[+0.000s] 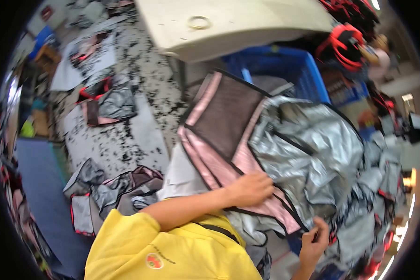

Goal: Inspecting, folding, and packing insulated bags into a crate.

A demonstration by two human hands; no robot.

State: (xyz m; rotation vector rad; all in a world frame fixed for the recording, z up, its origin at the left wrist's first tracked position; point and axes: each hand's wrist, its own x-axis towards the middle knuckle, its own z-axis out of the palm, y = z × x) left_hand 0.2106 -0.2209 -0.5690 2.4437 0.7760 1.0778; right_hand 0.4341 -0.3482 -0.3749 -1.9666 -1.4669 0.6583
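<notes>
Across my lap lies a half-sewn bag [308,149] with crinkled silver foil lining, a brown mesh panel [231,114] and pink strips edged in black binding. My left hand [253,188] lies over its pink strip, fingers curled down onto the fabric. Close to the bag's lower right corner is my right hand [314,245], its fingers bent in toward the thumb. Whatever those right fingers pinch, if anything, is too small to make out.
Ahead stands a pale table [247,23] with a ring-shaped roll on it. A blue crate [289,70] sits beneath its edge. Other silver bags pile at the right [359,233] and left [121,186]. Dark scraps litter the floor [142,70]. Another person [380,53] is at far right.
</notes>
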